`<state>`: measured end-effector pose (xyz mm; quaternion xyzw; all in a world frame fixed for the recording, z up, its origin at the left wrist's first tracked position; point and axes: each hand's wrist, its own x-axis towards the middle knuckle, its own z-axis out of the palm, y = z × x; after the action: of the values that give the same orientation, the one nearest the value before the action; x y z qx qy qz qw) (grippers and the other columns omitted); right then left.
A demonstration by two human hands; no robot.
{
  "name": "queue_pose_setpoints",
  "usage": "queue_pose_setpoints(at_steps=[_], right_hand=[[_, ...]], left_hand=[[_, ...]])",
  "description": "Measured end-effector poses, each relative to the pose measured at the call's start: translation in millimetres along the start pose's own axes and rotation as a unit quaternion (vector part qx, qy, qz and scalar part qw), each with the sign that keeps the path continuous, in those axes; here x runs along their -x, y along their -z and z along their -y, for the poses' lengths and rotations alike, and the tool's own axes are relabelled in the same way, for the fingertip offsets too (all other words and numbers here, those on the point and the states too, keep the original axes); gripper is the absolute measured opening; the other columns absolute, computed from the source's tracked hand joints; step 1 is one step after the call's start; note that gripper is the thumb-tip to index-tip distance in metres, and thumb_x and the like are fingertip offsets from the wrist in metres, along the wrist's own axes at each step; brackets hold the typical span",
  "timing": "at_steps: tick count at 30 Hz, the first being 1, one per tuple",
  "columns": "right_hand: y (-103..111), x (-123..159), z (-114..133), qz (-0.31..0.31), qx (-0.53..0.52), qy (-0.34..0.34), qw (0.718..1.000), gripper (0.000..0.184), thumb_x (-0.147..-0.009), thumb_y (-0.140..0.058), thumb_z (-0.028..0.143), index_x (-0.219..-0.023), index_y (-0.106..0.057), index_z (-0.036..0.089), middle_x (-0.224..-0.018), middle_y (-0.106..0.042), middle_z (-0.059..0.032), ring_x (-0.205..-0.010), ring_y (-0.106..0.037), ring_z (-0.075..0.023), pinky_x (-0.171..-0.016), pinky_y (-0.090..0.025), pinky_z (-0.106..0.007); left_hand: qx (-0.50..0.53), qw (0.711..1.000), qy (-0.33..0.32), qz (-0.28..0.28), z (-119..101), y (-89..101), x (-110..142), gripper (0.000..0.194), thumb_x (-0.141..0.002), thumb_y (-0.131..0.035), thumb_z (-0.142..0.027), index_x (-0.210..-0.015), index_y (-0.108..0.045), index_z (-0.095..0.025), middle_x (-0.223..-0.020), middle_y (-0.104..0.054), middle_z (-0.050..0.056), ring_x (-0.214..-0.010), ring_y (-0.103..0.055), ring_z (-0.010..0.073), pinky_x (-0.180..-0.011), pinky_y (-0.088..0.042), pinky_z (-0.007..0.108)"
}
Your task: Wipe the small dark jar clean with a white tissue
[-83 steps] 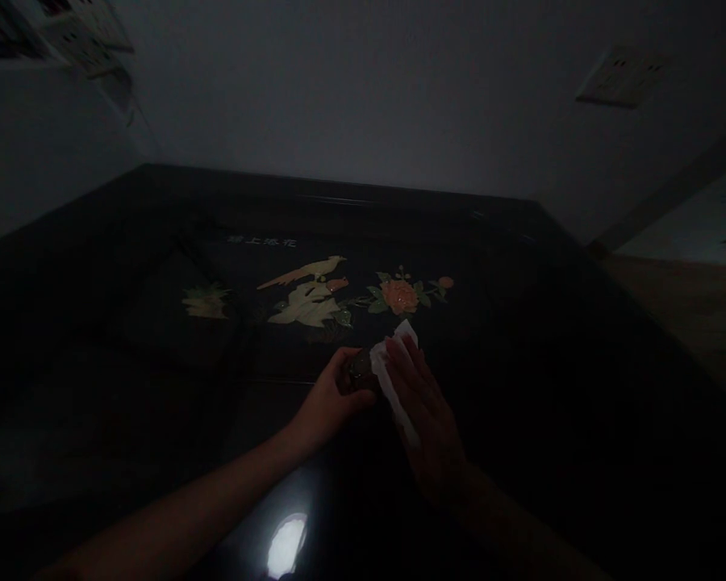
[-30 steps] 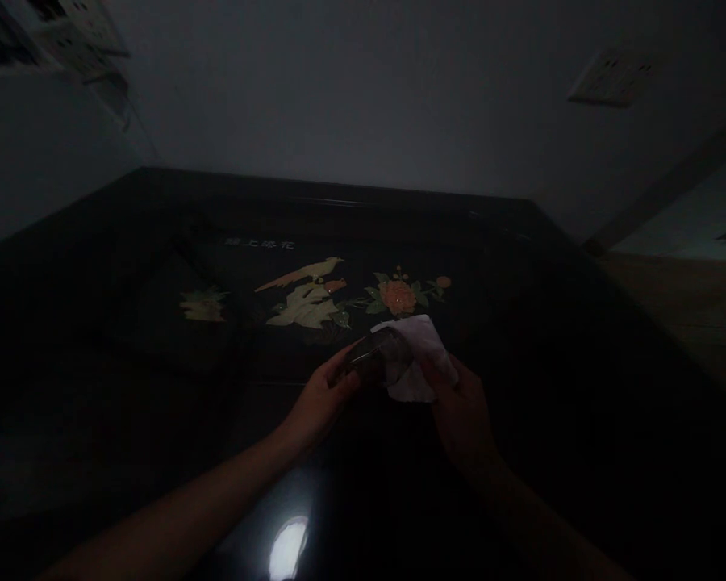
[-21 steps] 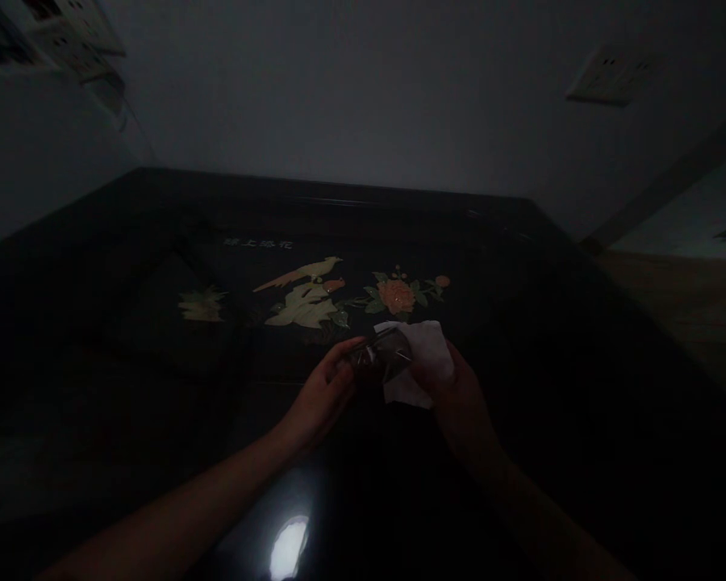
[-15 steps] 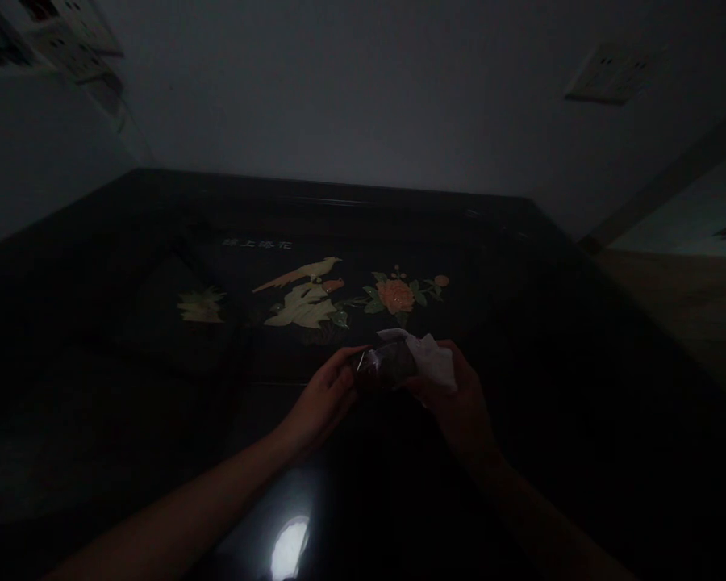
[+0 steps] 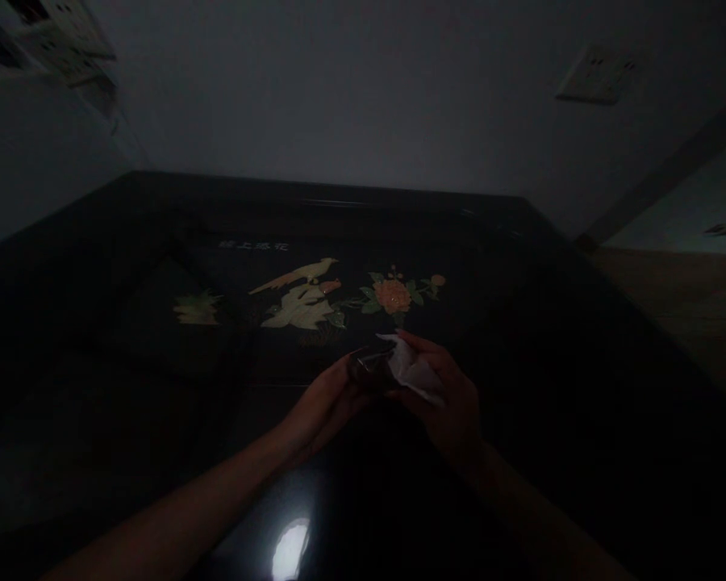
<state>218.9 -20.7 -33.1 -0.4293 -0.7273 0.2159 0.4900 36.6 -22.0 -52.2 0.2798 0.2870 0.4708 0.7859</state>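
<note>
In the dim head view, my left hand (image 5: 327, 397) is closed round a small dark glossy object (image 5: 368, 369) whose kind is too dark to make out. A crumpled white tissue (image 5: 416, 373) is in my right hand (image 5: 451, 395), whose fingers curl round it. The tissue presses against the right side of the dark object and covers part of it. Both hands are above a black glossy tabletop (image 5: 363, 492). Just beyond them, an inlaid bird (image 5: 296, 277) and a reddish flower (image 5: 393, 296) decorate the surface.
A pale wall (image 5: 351, 89) stands behind the table. One wall socket (image 5: 602, 74) is at the upper right, with more socket plates (image 5: 60, 44) at the upper left. A bright light reflection (image 5: 290, 549) lies on the near tabletop.
My right hand and the tissue have shifted left over the dark object, covering more of it. My left hand stays closed round it. The view has shifted slightly.
</note>
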Motion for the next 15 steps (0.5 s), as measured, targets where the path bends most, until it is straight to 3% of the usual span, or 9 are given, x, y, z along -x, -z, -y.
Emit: queue_pose_setpoints(at_steps=[3,7,10,15], right_hand=[[-2.0,1.1,0.4,0.025,0.019,0.085,0.996,0.017,-0.082,-0.065,0.022,-0.097,-0.057,0.023,-0.125,-0.065,-0.0129,-0.114,-0.062,-0.0264,-0.090,-0.054,-0.042],[-2.4,2.2,2.2,0.066,0.054,0.141,0.986,0.013,-0.088,-0.053,0.016,-0.096,-0.058,0.025,-0.126,-0.064,-0.0105,-0.118,-0.061,-0.0239,-0.091,-0.055,-0.042],[-0.6,2.7,-0.1,0.078,0.025,0.142,0.986,0.019,-0.087,-0.055,0.018,-0.105,-0.057,0.025,-0.129,-0.062,-0.0112,-0.119,-0.060,-0.0240,-0.090,-0.056,-0.040],[1.4,1.5,-3.1,0.061,0.007,0.063,0.996,0.048,-0.085,-0.058,0.015,-0.131,-0.048,0.024,-0.124,-0.064,-0.0103,-0.113,-0.063,-0.0226,-0.092,-0.055,-0.037]], left_hand=[[-0.010,1.000,-0.002,0.022,1.8,-0.4,3.5,0.068,-0.062,-0.084,-0.046,-0.121,-0.063,-0.019,-0.128,-0.062,0.014,-0.120,-0.056,0.0303,-0.104,-0.040,0.042],[-0.022,1.000,0.006,-0.020,-0.3,-1.8,4.8,0.072,-0.057,-0.089,-0.037,-0.122,-0.061,-0.021,-0.123,-0.064,0.012,-0.114,-0.060,0.0275,-0.097,-0.044,0.036],[-0.023,0.999,0.009,-0.038,-1.3,-1.6,2.5,0.067,-0.059,-0.088,-0.036,-0.118,-0.063,-0.020,-0.119,-0.067,0.011,-0.111,-0.062,0.0268,-0.095,-0.045,0.034],[-0.003,0.999,0.026,0.021,1.8,0.9,0.9,0.061,-0.064,-0.082,-0.049,-0.113,-0.067,-0.015,-0.114,-0.068,0.014,-0.111,-0.061,0.0293,-0.098,-0.044,0.040]])
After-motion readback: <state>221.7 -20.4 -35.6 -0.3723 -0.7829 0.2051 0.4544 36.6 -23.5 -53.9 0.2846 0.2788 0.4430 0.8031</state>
